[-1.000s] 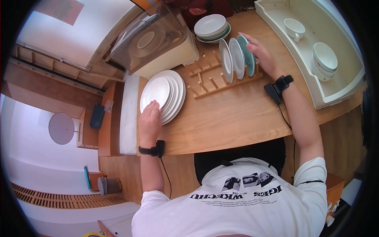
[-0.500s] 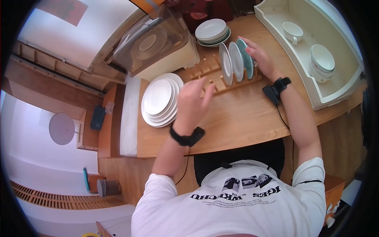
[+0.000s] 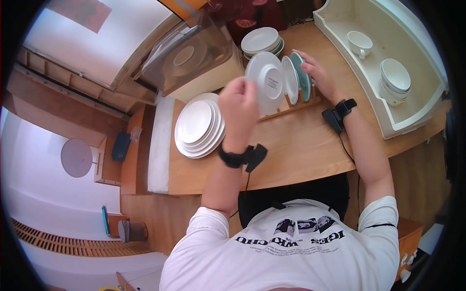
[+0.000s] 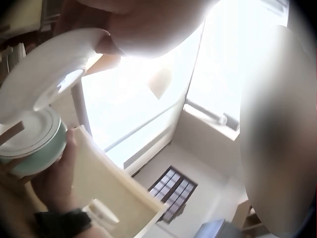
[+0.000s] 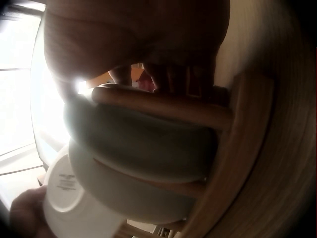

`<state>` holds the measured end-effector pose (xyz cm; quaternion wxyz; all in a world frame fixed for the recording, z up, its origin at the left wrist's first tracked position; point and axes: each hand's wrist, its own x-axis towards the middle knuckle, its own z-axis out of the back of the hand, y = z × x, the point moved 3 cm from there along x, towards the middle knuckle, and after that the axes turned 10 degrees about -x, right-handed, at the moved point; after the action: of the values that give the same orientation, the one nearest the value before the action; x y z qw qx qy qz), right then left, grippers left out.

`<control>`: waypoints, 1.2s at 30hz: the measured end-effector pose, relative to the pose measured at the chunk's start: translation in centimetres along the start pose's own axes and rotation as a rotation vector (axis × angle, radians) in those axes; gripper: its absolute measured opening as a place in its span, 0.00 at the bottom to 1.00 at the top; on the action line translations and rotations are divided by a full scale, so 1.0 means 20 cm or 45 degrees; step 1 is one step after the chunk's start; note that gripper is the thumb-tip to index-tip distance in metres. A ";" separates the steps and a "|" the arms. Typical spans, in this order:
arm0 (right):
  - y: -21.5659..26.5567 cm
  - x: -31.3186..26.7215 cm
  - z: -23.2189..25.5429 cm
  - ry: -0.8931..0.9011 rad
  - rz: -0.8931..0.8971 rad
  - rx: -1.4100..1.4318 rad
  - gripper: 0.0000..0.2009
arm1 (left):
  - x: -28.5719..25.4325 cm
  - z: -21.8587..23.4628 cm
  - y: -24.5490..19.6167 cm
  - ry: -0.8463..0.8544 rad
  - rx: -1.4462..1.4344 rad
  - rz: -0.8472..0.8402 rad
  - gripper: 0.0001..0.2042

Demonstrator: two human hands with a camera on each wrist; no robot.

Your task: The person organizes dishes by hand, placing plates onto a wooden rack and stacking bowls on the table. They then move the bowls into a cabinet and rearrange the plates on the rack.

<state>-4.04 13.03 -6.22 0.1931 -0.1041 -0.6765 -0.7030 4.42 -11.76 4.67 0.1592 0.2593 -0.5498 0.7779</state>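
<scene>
My left hand (image 3: 238, 114) pinches the rim of a white plate (image 3: 266, 89), lifted and tilted with its underside and small printed mark facing me. In the left wrist view the same plate (image 4: 49, 74) slants below the fingers. A wooden dish rack (image 3: 291, 110) holds a white plate (image 3: 291, 80) and a pale green plate (image 3: 302, 76) on edge at its right end. My right hand (image 3: 323, 75) lies along the green plate's outer side with fingers extended, touching it. The right wrist view shows the green plate (image 5: 143, 139) beside a rack peg (image 5: 163, 105).
A stack of white plates (image 3: 194, 123) sits left of the rack. Behind it are stacked dishes (image 3: 259, 40) and a lidded plastic box (image 3: 204, 72). At the right, a cream tray (image 3: 378, 116) holds a cup (image 3: 359, 42) and stacked bowls (image 3: 395, 77).
My left hand has left the plate stack, moved right to the rack and taken hold of its leftmost white plate, now turned and tilted left. My right hand stays at the green plate.
</scene>
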 end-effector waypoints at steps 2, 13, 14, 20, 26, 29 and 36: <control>-0.03 0.01 0.01 0.018 0.005 -0.027 0.31 | 0.00 0.18 0.00 -0.082 -0.261 0.064 0.09; -0.05 0.03 0.02 0.045 0.009 -0.038 0.32 | -0.10 0.86 0.31 0.034 1.141 -0.918 0.09; -0.05 0.03 0.02 0.062 -0.004 -0.037 0.32 | -0.11 0.88 0.35 0.078 1.153 -0.909 0.09; -0.03 0.02 0.02 0.072 -0.018 -0.070 0.33 | -0.19 0.93 0.46 0.253 1.168 -0.886 0.10; 0.00 0.01 0.01 0.070 -0.040 -0.029 0.34 | -0.22 0.94 0.50 0.364 1.156 -0.835 0.13; -0.03 0.01 0.02 0.041 -0.020 -0.007 0.32 | -0.24 0.96 0.51 0.394 1.145 -0.750 0.11; -0.02 0.01 0.02 0.062 -0.021 -0.046 0.33 | -0.26 0.96 0.42 0.525 1.048 -0.623 0.08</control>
<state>-4.41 13.36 -6.38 0.2018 -0.0850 -0.6598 -0.7188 8.49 -32.60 0.16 0.3261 0.2630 -0.0788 0.9046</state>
